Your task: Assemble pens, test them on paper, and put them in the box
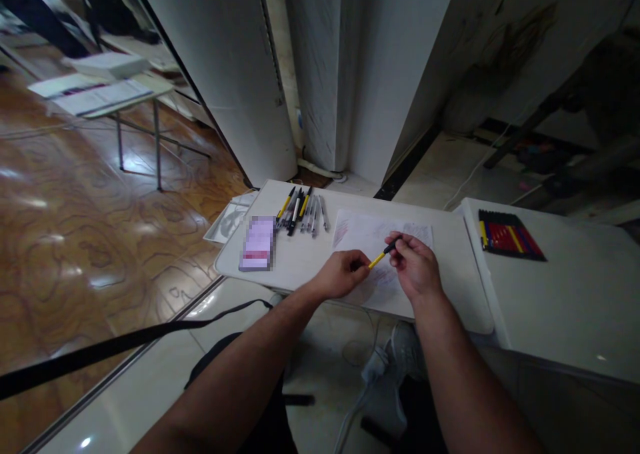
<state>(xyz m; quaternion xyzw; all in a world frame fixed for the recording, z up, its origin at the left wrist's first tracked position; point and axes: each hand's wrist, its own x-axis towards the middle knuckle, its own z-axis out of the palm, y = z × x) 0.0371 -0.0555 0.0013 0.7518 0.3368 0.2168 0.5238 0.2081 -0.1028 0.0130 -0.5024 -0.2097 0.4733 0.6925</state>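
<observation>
Left hand: fingertips pinching the yellow end of a yellow-and-black pen. Right hand: gripping its black end. Pen tilted between them, above scribbled paper (marks partly illegible). Loose pens beyond left hand, toward its left.

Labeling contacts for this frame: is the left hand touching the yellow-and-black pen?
Touching. The head view shows the left hand with its fingertips closed on the yellow end of the pen.
</observation>
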